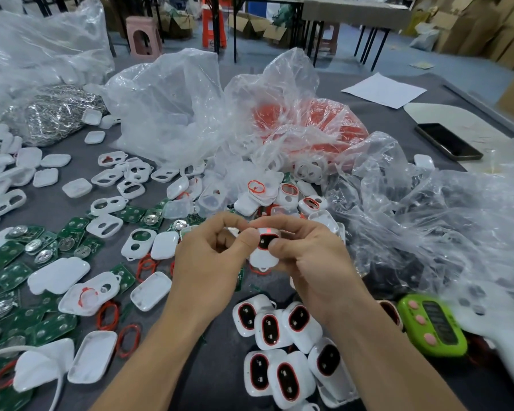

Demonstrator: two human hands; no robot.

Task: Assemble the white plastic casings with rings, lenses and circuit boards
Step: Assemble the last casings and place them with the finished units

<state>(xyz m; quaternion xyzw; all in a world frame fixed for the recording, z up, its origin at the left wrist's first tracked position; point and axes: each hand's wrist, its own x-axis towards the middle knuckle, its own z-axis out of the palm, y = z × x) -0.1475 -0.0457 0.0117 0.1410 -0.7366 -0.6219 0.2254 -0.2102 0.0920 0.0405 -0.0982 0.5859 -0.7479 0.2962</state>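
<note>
Both hands hold one white casing (264,256) with a red ring and dark lens above the table's middle. My left hand (211,259) pinches its upper left edge with thumb and curled fingers. My right hand (306,259) grips its right side, thumb pressing on the lens face. Several finished casings (282,348) with red-rimmed dark lenses lie in a cluster below the hands. Green circuit boards (15,280) with round metal domes cover the left. Loose red rings (109,315) and empty white shells (92,355) lie around them.
Crumpled clear plastic bags (172,108) fill the back and right; one holds red parts (318,120). A bag of metal clips (57,111) sits at far left. A green timer (433,327), a black phone (448,142) and white paper (383,90) are on the right.
</note>
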